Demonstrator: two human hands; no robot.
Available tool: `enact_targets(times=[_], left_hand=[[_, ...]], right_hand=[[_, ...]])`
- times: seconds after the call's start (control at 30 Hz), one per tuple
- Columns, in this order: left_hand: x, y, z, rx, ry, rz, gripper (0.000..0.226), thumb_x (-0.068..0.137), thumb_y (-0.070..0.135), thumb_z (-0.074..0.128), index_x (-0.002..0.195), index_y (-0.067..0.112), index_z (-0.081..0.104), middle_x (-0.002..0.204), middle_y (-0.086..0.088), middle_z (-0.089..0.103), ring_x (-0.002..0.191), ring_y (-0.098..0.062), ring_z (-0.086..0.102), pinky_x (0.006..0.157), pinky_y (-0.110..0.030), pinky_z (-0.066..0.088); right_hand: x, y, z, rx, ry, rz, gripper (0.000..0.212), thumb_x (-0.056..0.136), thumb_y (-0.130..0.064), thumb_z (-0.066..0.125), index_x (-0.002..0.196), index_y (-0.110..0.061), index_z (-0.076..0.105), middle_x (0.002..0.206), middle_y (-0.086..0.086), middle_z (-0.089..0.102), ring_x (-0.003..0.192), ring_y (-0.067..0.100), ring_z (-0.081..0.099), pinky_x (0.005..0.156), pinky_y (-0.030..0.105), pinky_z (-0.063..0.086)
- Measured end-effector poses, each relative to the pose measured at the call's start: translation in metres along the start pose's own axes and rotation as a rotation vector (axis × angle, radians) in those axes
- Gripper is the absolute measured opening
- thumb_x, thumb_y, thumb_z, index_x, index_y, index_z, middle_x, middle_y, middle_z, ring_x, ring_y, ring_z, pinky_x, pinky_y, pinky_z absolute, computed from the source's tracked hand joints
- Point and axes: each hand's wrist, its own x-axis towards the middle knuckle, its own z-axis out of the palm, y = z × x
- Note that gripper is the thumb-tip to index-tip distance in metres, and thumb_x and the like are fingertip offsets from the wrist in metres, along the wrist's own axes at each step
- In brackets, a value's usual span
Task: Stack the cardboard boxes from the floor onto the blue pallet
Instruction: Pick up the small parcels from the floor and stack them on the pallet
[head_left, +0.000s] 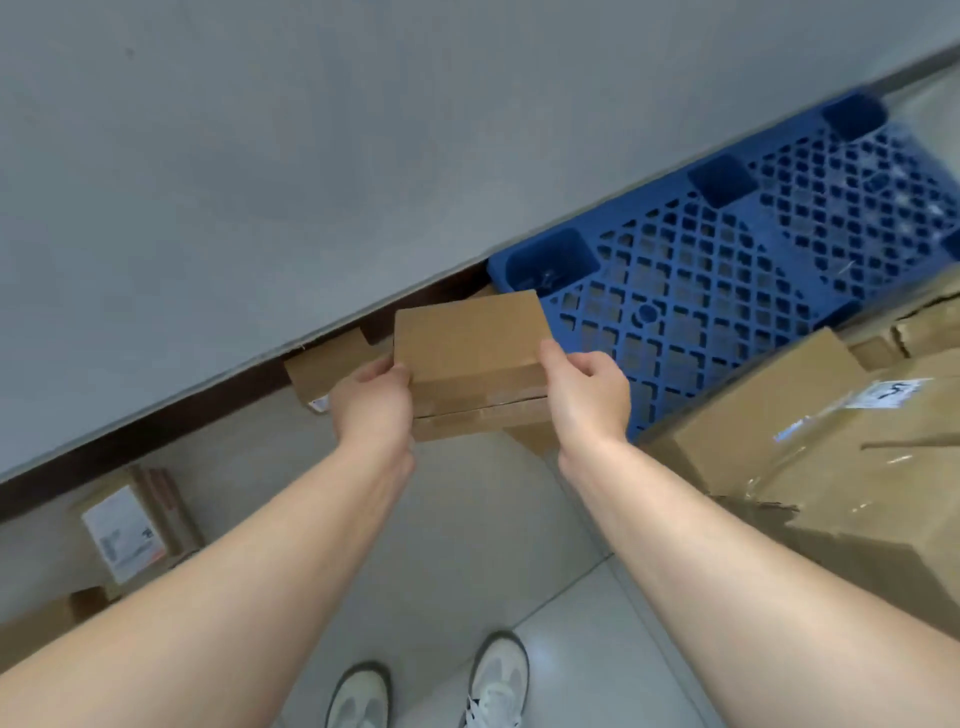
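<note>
Box (470, 347) pinched at both ends between fingers of left hand (371, 397) and right hand (587, 389).

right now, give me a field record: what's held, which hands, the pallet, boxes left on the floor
held: flat cardboard box, lifted off the floor
left hand: grips the box's left end
right hand: grips its right end
blue pallet: along the wall, ahead and right
floor boxes: labelled box at left, small box by the wall
large taped box: at right, beside the pallet's edge
</note>
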Motion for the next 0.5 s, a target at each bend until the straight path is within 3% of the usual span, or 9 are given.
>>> enact_targets(times=[0.1,0.23,0.33,0.43,0.5], left_hand=[[-0.038,0.036,0.016,-0.002,-0.086,0.062,0.034,0.092,0.007,0.056,0.125,0.013,0.060,0.113,-0.002,0.065,0.104,-0.019,0.062,0.100,-0.036,0.048],[-0.081,0.069,0.040,0.046,-0.221,0.156,0.034,0.089,0.005,0.055,0.120,0.015,0.064,0.114,-0.003,0.068,0.107,-0.020,0.062,0.101,-0.040,0.048],[-0.112,0.084,0.057,0.092,-0.306,0.187,0.036,0.090,0.008,0.055,0.124,0.019,0.063,0.118,0.001,0.065,0.108,-0.018,0.059,0.084,-0.032,0.052],[-0.145,0.088,0.074,0.150,-0.377,0.224,0.036,0.091,0.011,0.054,0.125,0.021,0.063,0.120,0.003,0.063,0.113,-0.018,0.056,0.099,-0.036,0.047],[-0.166,0.085,0.085,0.190,-0.431,0.235,0.036,0.091,0.013,0.055,0.124,0.022,0.064,0.119,0.005,0.064,0.113,-0.018,0.056,0.102,-0.040,0.046]], right_hand=[[-0.017,-0.035,-0.035,0.070,0.065,-0.018,0.023,0.092,-0.038,0.058,0.095,-0.016,0.060,0.086,-0.010,0.056,0.072,0.004,0.048,0.055,0.022,0.033],[-0.034,-0.066,-0.080,0.138,0.146,-0.044,0.019,0.095,-0.033,0.054,0.105,-0.019,0.061,0.095,-0.008,0.058,0.077,0.006,0.049,0.057,0.022,0.034],[-0.048,-0.082,-0.115,0.215,0.214,-0.040,0.018,0.096,-0.030,0.053,0.106,-0.018,0.061,0.098,-0.007,0.058,0.078,0.006,0.049,0.058,0.023,0.034],[-0.060,-0.088,-0.152,0.269,0.275,-0.044,0.013,0.096,-0.028,0.053,0.103,-0.018,0.059,0.090,-0.010,0.054,0.075,0.003,0.046,0.055,0.020,0.031],[-0.066,-0.087,-0.177,0.293,0.329,-0.038,0.012,0.095,-0.029,0.054,0.100,-0.018,0.059,0.087,-0.010,0.054,0.073,0.003,0.045,0.055,0.021,0.032]])
